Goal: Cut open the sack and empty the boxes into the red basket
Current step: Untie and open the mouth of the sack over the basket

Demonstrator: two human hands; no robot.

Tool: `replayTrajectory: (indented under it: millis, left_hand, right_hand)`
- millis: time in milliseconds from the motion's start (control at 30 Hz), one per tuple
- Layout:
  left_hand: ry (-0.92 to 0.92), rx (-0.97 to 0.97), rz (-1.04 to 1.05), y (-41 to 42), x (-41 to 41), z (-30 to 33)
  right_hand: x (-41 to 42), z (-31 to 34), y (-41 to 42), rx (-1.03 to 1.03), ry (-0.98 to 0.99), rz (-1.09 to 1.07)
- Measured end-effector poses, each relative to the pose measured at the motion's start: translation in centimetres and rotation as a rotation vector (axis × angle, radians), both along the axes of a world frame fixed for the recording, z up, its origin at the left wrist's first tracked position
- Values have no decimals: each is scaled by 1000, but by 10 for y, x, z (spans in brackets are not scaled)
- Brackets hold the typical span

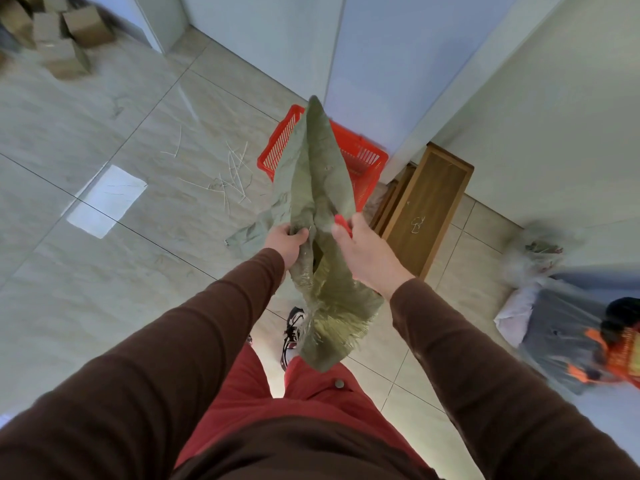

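Note:
A limp olive-green woven sack (320, 174) hangs in the air in front of me, held up over the red basket (363, 157) that stands on the floor by the wall. My left hand (285, 242) grips a bunched fold of the sack. My right hand (360, 247) grips the other fold, and a small red-handled tool (342, 221) shows between its fingers. The sack's frayed cut end (332, 334) dangles above my knees. The sack covers the basket's inside, so no boxes show there.
A pile of cardboard boxes (59, 32) lies at the far left corner. Loose straw-like strands (232, 174) and a sheet of paper (107, 199) litter the tiles. A wooden panel (426, 213) lies right of the basket. Bagged bundles (571, 327) sit at the right.

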State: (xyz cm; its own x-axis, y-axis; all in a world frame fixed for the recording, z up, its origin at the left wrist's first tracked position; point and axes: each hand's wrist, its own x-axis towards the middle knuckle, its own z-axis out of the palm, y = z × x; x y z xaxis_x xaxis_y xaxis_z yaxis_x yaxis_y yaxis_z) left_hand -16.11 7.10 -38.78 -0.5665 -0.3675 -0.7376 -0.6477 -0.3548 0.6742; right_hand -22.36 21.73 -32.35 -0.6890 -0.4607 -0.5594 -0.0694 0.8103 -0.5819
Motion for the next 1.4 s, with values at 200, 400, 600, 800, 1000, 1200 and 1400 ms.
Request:
replayTrajectory:
  millis: [200,400,600,800,1000,1200,1400]
  left_hand:
    - [-22,-10,-13,-1,4,-3]
    - [-22,-51,-60,2,6,-5]
    - [-18,-74,-113,3,7,-9]
    - [-9,-56,-71,7,8,-10]
    - [26,-4,-40,5,6,-18]
    - [51,-22,-168,10,-1,-23]
    - [36,-199,-275,16,0,-28]
  right_hand:
    - [24,-10,9,365,-89,264]
    - [16,-28,-11,467,-230,240]
    - [6,-34,-23,482,-237,219]
    - [3,-31,-26,378,-207,225]
    - [2,-33,-15,101,-186,86]
    - [-4,-35,-10,121,-195,82]
    - [4,-40,-13,146,-264,-53]
